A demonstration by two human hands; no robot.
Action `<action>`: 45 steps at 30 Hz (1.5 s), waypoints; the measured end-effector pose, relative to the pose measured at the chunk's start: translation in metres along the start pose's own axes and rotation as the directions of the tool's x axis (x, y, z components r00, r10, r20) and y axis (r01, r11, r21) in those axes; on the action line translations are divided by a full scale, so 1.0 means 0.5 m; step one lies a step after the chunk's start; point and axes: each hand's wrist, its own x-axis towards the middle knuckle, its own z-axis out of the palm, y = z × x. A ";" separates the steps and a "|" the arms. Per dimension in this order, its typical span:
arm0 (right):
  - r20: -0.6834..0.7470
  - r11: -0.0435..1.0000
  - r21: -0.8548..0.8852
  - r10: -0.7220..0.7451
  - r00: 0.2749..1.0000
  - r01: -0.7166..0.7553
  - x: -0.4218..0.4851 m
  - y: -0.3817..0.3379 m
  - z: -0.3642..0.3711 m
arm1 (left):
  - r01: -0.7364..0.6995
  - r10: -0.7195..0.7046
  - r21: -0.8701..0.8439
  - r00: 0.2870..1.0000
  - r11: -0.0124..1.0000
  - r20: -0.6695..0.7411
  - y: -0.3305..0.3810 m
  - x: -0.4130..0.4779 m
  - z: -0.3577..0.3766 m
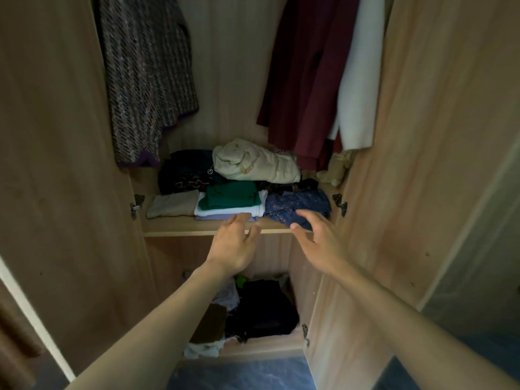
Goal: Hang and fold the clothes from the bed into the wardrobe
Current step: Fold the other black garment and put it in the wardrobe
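Inside the open wardrobe (422,136), 3 garments hang: tweed coat (146,80), maroon garment (304,80), white garment (360,88). The shelf (180,230) below holds folded stacks, with a cream bundle (253,164) perched at the back. Up front, green top (230,197) on a stack, and loose blue patterned cloth (298,205) at the lip. Both hands empty, fingers relaxed: left hand (235,246) at the stack's edge, right hand (318,237) over the blue cloth. Bed not in view. Risk: a careless brush drags the blue cloth off the lip.
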 end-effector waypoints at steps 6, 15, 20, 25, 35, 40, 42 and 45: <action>-0.068 0.995 0.097 0.016 0.998 -0.009 -0.015 0.043 -0.119 | -0.053 0.053 -0.009 0.999 0.999 -0.003 0.132 0.024 0.058; -0.241 0.991 0.102 -0.060 0.969 0.087 -0.018 0.128 -0.357 | -0.103 0.103 -0.034 0.995 0.994 -0.015 0.315 0.071 0.170; -0.427 0.986 -0.042 -0.165 0.889 0.163 -0.012 0.198 -0.435 | -0.142 0.141 -0.020 0.989 0.990 -0.038 0.375 0.089 0.212; -0.459 0.977 -0.120 -0.211 0.863 0.175 -0.010 0.272 -0.457 | -0.157 0.156 -0.013 0.986 0.988 -0.053 0.408 0.098 0.248; -0.249 0.985 0.144 0.126 0.960 -0.092 -0.008 0.315 -0.497 | -0.129 0.133 0.055 0.988 0.990 -0.079 0.440 0.104 0.292; -0.274 0.984 0.122 0.158 0.948 -0.129 -0.002 0.334 -0.480 | -0.103 0.104 0.022 0.992 0.994 -0.067 0.429 0.091 0.305; -0.267 0.987 0.127 0.134 0.954 -0.103 0.001 0.335 -0.467 | -0.087 0.087 0.012 0.995 0.996 -0.054 0.421 0.085 0.305; -0.226 0.986 0.163 0.077 0.971 -0.040 0.005 0.333 -0.447 | -0.062 0.064 0.047 0.997 0.997 -0.044 0.414 0.084 0.299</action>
